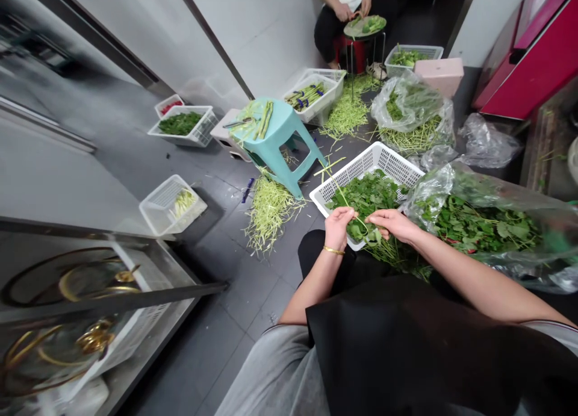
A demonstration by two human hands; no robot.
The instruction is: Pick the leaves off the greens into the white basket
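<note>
- While I watch through the head view, 1 thin pale stem (339,188) slants over the white basket (321,204), its far end reaching past the rim.
- Left hand (339,226): fingers narrow, pinching the stem partway down.
- Right hand (396,224): fingers narrow too, on the stem's lower, bent end. Whether they also hold the leaf (374,235) just below, I cannot tell.
- Main risk, as I judge it: a snap at the bend, caused by 2 pinches pulling apart so close together.
- Next risk: the long far end has no support. A quick turn of the left wrist could whip it against the rim or the blue-green stool (276,140).
- Leafy greens (372,190) lie loose in the basket, near both hands. A dropped stem could get lost among them.
- Clear plastic bag (492,190) overlaps the basket's right side in my view; its slack film could snag the right forearm.
- Pale green strips (268,214) lie heaped on the floor (221,235) by the stool; a foot landing there could slip.
</note>
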